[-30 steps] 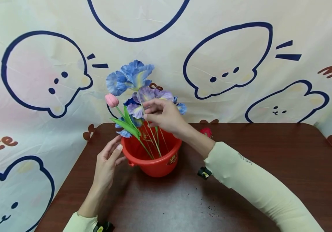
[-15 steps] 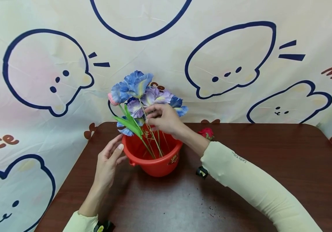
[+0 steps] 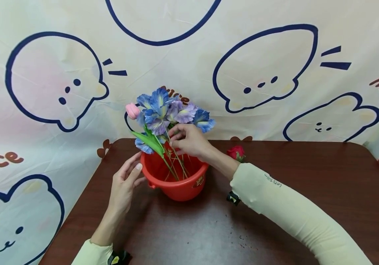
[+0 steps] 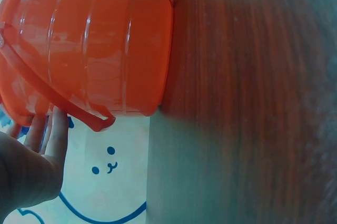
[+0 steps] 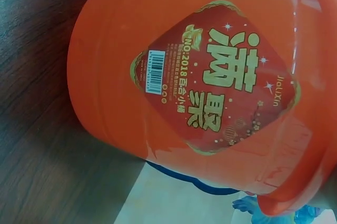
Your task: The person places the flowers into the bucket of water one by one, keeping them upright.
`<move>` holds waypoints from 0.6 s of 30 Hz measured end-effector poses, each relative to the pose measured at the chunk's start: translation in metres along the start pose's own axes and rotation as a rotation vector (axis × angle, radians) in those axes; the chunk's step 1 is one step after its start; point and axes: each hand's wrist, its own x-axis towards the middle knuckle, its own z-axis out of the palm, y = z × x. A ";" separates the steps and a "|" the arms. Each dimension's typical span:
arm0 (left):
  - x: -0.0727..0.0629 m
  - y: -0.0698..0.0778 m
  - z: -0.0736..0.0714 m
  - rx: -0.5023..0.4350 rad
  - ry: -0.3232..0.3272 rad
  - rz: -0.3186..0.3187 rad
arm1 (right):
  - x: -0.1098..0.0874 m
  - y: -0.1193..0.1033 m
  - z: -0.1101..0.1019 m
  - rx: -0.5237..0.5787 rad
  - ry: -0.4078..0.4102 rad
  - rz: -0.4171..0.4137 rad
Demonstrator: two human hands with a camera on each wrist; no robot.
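Observation:
A red plastic bucket (image 3: 181, 191) stands upright on the table with several flower stems in it. Over its mouth, my right hand (image 3: 192, 141) pinches the thin stem of a blue iris (image 3: 159, 101). The stem reaches down inside the bucket. Purple irises (image 3: 184, 112) and another blue iris (image 3: 203, 120) crowd beside it, and a pink tulip (image 3: 132, 111) leans out on the left. My left hand (image 3: 123, 187) touches the bucket's left side near the rim, its fingers fairly straight in the left wrist view. The right wrist view shows the bucket's labelled side but not the right hand's grip.
A red rose (image 3: 235, 151) lies on the brown table (image 3: 295, 191), right of the bucket and behind my right forearm. Small dark specks (image 3: 242, 241) are scattered at the front. A cartoon-printed cloth (image 3: 189, 66) hangs behind the table. The bucket's handle (image 4: 58, 95) hangs along its side.
My right hand has moved down slightly, lowering the blue iris so its bloom sits among the purple ones. The left hand stays at the bucket's side.

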 end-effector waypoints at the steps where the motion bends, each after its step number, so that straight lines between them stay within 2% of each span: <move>1: 0.000 0.000 0.000 0.001 -0.001 0.001 | 0.000 0.000 0.000 -0.004 -0.003 0.005; 18: 0.000 -0.001 -0.001 -0.008 -0.007 0.005 | -0.001 -0.001 0.001 0.006 -0.008 0.020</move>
